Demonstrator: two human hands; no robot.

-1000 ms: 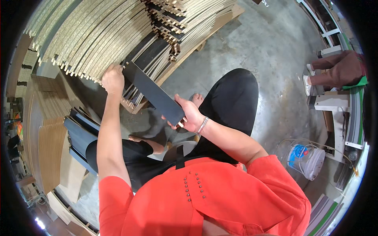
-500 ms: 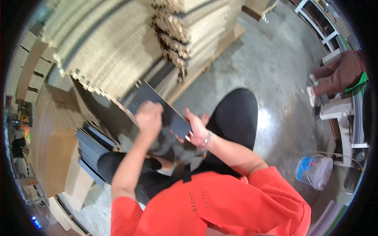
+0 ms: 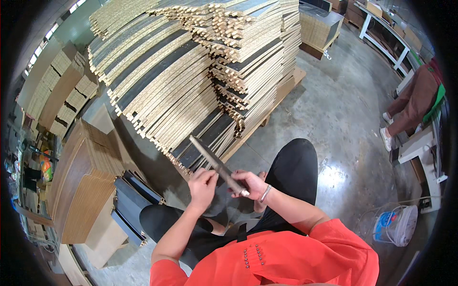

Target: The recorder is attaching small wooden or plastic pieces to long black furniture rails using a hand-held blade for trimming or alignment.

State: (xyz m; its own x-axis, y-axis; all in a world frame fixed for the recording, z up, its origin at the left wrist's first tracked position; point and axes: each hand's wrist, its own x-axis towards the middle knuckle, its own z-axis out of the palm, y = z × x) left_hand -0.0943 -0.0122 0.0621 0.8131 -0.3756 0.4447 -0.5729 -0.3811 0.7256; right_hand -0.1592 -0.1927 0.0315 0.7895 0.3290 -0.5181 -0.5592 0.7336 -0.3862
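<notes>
A narrow dark-faced particleboard panel (image 3: pixel 215 164) is turned on edge in front of me, slanting from the stack toward my lap. My right hand (image 3: pixel 251 185) grips its near end, thumb on one side and fingers round the other. My left hand (image 3: pixel 203 188) is closed in a pinch close beside the panel; whatever its fingertips hold, if anything, is too small to make out. Just beyond the panel's far end rises a tall stack of similar boards (image 3: pixel 167 90), with pale cut edges and dark faces.
Brown panels (image 3: pixel 83 181) lean at the left, beside dark blue-grey boards (image 3: pixel 131 200) near my knee. On the concrete floor (image 3: pixel 329 105) at the right stands a white bucket (image 3: pixel 403 226) with a blue patch. A person in brown trousers (image 3: pixel 414 97) is by a machine at far right.
The panel has turned from showing its broad dark face to standing on edge. My left hand has come off its face to beside it. The view has shifted, showing more of the stack.
</notes>
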